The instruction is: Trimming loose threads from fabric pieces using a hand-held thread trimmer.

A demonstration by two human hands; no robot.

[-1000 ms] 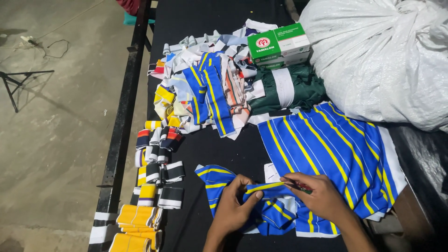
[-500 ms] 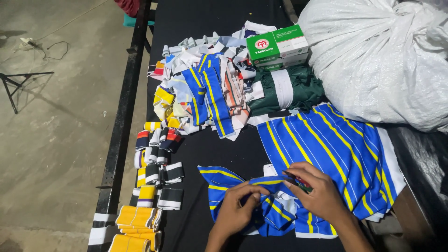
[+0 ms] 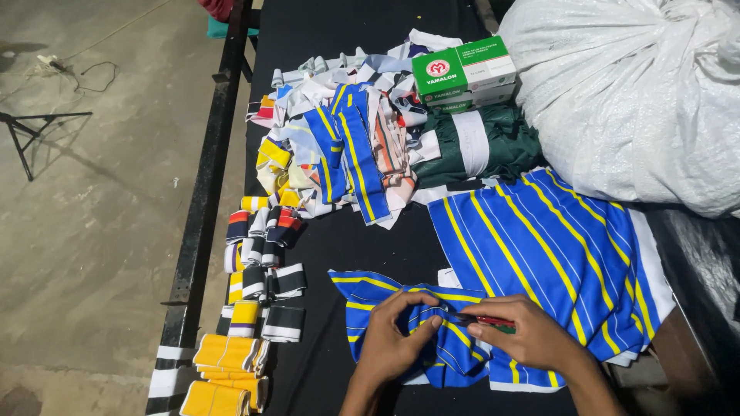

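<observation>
We pinch the striped cloth point(image 3: 401, 323) with our left hand point(image 3: 395, 339); our right hand point(image 3: 524, 337) grips small red snips point(image 3: 484, 319), fingers closed, beside the scrap pile point(image 3: 347, 146).

Blue fabric point(image 3: 539, 246) striped yellow and white, green box point(image 3: 462, 68), white sack point(image 3: 632, 85).

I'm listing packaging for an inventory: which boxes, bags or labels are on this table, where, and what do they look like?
Green and white box: flat rectangular carton with a round red mark, top of a small stack at the table's far end.
White sack: big, bulging, woven, far right corner beside the box.
No signs or screens.
</observation>
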